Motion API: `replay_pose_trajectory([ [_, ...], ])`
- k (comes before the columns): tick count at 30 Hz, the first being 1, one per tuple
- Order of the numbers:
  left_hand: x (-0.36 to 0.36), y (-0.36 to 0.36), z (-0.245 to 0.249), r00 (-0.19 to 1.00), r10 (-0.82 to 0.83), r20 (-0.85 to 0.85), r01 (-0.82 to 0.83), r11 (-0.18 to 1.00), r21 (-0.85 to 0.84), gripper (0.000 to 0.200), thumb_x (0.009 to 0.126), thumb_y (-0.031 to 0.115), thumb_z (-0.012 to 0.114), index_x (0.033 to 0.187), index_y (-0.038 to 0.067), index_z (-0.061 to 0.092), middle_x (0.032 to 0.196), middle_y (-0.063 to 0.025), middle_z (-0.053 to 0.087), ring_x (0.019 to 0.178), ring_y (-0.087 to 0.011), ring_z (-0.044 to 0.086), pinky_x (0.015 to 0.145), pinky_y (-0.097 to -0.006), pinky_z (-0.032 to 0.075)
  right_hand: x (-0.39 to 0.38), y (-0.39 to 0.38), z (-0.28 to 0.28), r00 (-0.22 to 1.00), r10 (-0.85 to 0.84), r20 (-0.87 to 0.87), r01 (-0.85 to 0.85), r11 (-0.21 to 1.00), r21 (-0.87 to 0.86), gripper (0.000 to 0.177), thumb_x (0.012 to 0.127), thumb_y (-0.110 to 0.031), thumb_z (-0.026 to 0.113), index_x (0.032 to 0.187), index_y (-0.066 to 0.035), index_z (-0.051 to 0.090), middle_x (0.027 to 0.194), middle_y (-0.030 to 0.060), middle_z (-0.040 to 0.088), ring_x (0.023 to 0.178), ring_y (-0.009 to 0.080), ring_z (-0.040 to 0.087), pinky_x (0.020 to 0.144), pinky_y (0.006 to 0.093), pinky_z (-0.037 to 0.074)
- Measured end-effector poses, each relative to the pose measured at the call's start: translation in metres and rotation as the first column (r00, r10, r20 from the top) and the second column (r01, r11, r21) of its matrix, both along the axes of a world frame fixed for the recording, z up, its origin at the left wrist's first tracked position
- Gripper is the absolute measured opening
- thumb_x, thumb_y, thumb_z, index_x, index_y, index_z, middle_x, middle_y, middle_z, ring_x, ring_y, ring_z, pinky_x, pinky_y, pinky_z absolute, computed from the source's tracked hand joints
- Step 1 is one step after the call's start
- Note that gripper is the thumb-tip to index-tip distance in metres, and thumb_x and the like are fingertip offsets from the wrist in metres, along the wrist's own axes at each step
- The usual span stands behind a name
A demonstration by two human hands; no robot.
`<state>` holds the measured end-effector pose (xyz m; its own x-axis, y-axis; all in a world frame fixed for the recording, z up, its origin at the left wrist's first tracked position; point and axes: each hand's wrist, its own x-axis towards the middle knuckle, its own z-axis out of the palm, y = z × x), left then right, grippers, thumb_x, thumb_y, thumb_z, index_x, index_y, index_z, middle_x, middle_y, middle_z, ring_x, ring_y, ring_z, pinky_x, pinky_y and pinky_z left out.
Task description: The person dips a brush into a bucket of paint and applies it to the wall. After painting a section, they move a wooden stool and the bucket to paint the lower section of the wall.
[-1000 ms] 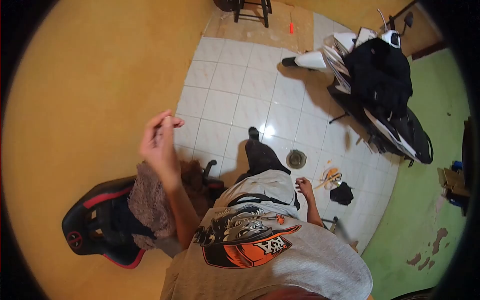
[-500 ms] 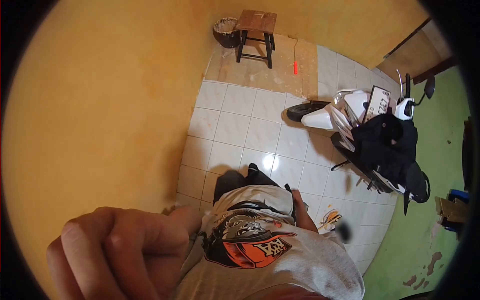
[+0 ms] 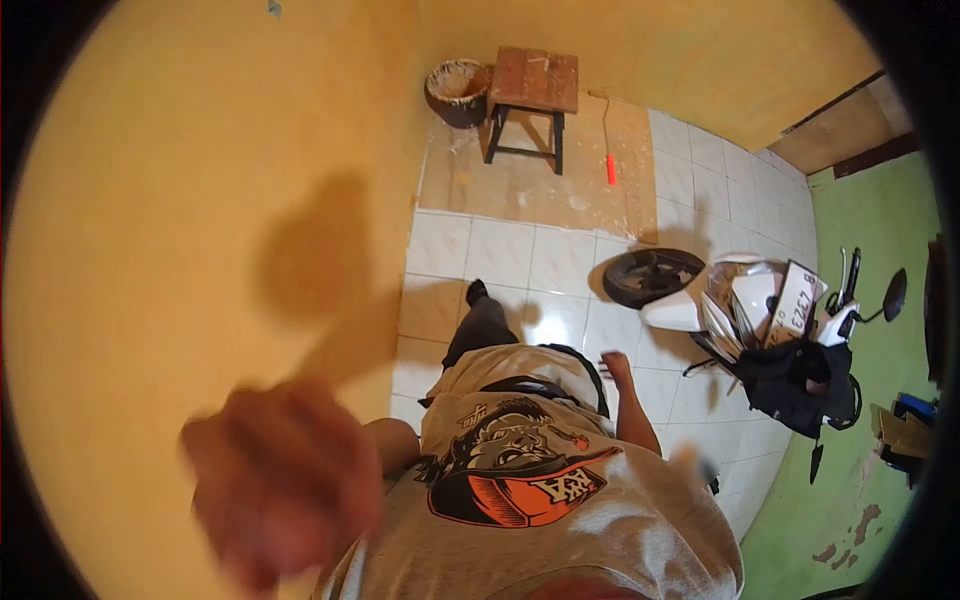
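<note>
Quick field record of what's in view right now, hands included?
left hand: raised near camera, blurred; grip unreadable
right hand: low at side, fingers loose, empty
floor: white tiles
far end: wooden stool, basket beside it, red-handled tool on floor
right: scooter, black garment draped on it

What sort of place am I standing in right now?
Probably a room of a house used for parking: a white motor scooter stands on the white tiled floor, with a small brown wooden stool by the yellow painted wall.
</note>
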<state>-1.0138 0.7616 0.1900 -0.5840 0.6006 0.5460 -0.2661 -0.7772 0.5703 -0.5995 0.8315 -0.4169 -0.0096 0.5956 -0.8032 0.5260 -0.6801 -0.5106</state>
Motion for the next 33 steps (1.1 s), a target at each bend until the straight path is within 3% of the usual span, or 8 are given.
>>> replay_pose_trajectory([
  [3, -0.107, 0.063, -0.055, 0.791, 0.157, -0.592, -0.385, 0.879, -0.281, 0.021, 0.093, 0.009, 0.05, 0.108, -0.001, 0.061, 0.093, -0.0161, 0.065, 0.077, -0.0181, 0.06, 0.065, -0.0279, 0.048, -0.034, -0.01, 0.043, 0.977, -0.215, -0.014, 0.213, 0.974, -0.076, 0.04, 0.083, -0.034, 0.062, 0.109, -0.005, 0.061, 0.099, 0.011, 0.066, 0.078, 0.0237, 0.065, 0.06, 0.0384, 0.053],
  [10, -0.248, 0.154, -0.201, 0.48, -0.544, -0.688, -0.639, 0.32, -0.699, 0.044, 0.093, 0.03, 0.056, 0.127, 0.002, 0.054, 0.116, -0.0213, 0.062, 0.104, -0.0336, 0.06, 0.089, -0.0395, 0.047, -0.111, 0.019, 0.016, 0.969, -0.21, -0.134, 0.212, 0.977, 0.0, 0.037, 0.085, -0.034, 0.059, 0.11, -0.007, 0.062, 0.092, 0.0071, 0.066, 0.072, 0.0202, 0.064, 0.059, 0.0364, 0.052],
  [12, -0.273, 0.17, -0.237, 0.394, -0.872, -0.291, -0.6, -0.005, -0.8, 0.053, 0.092, 0.038, 0.056, 0.132, 0.005, 0.05, 0.125, -0.0231, 0.055, 0.114, -0.038, 0.053, 0.096, -0.0403, 0.043, -0.125, 0.041, 0.024, 0.97, -0.216, -0.108, 0.214, 0.976, -0.029, 0.036, 0.085, -0.033, 0.059, 0.11, -0.007, 0.062, 0.091, 0.0068, 0.066, 0.071, 0.0199, 0.064, 0.058, 0.0363, 0.052],
  [22, -0.352, 0.295, -0.327, 0.753, -0.642, -0.143, -0.278, -0.114, -0.954, 0.055, 0.093, 0.042, 0.052, 0.132, 0.003, 0.05, 0.121, -0.0223, 0.059, 0.107, -0.0383, 0.059, 0.093, -0.0404, 0.046, -0.223, 0.248, 0.016, 0.994, -0.104, 0.042, 0.112, 0.935, -0.336, 0.033, 0.086, -0.034, 0.061, 0.108, -0.01, 0.059, 0.088, 0.0059, 0.066, 0.07, 0.0201, 0.065, 0.059, 0.037, 0.051],
  [24, -0.364, 0.303, -0.377, 0.985, -0.174, 0.014, 0.0, -0.082, -0.997, 0.052, 0.094, 0.041, 0.052, 0.128, 0.002, 0.053, 0.119, -0.0231, 0.06, 0.107, -0.0372, 0.06, 0.092, -0.0389, 0.046, -0.23, 0.315, 0.005, 0.997, -0.071, -0.033, 0.058, 0.949, -0.311, 0.037, 0.085, -0.037, 0.062, 0.111, -0.011, 0.059, 0.089, 0.0066, 0.067, 0.071, 0.0212, 0.065, 0.059, 0.0371, 0.051],
  [27, -0.384, 0.254, -0.486, 0.747, -0.623, -0.231, -0.576, -0.433, -0.693, 0.048, 0.093, 0.038, 0.05, 0.124, 0.002, 0.056, 0.116, -0.0246, 0.06, 0.111, -0.0343, 0.058, 0.094, -0.0413, 0.046, -0.264, 0.455, -0.04, 0.983, -0.02, -0.184, 0.008, 0.998, -0.068, 0.029, 0.084, -0.033, 0.061, 0.094, -0.007, 0.068, 0.072, 0.004, 0.062, 0.071, 0.0203, 0.061, 0.061, 0.0354, 0.048],
  [29, -0.39, 0.272, -0.475, 0.661, -0.726, 0.19, -0.388, -0.547, -0.741, 0.048, 0.095, 0.039, 0.049, 0.127, 0.005, 0.054, 0.123, -0.0155, 0.06, 0.111, -0.0309, 0.058, 0.089, -0.0422, 0.048, -0.336, 0.556, 0.016, 0.943, 0.183, 0.277, -0.253, 0.937, 0.241, 0.028, 0.093, -0.03, 0.055, 0.096, -0.005, 0.067, 0.079, 0.0071, 0.067, 0.071, 0.0163, 0.062, 0.059, 0.0293, 0.048],
  [33, -0.4, 0.322, -0.454, 0.872, -0.135, 0.471, 0.34, -0.527, -0.779, 0.046, 0.096, 0.038, 0.051, 0.131, 0.009, 0.052, 0.119, -0.0103, 0.062, 0.098, -0.0214, 0.062, 0.082, -0.0365, 0.05, -0.419, 0.671, 0.089, 0.987, 0.055, -0.151, 0.004, 0.932, 0.363, 0.034, 0.095, -0.033, 0.054, 0.117, -0.007, 0.058, 0.098, 0.0082, 0.066, 0.081, 0.0164, 0.064, 0.065, 0.0295, 0.051],
])
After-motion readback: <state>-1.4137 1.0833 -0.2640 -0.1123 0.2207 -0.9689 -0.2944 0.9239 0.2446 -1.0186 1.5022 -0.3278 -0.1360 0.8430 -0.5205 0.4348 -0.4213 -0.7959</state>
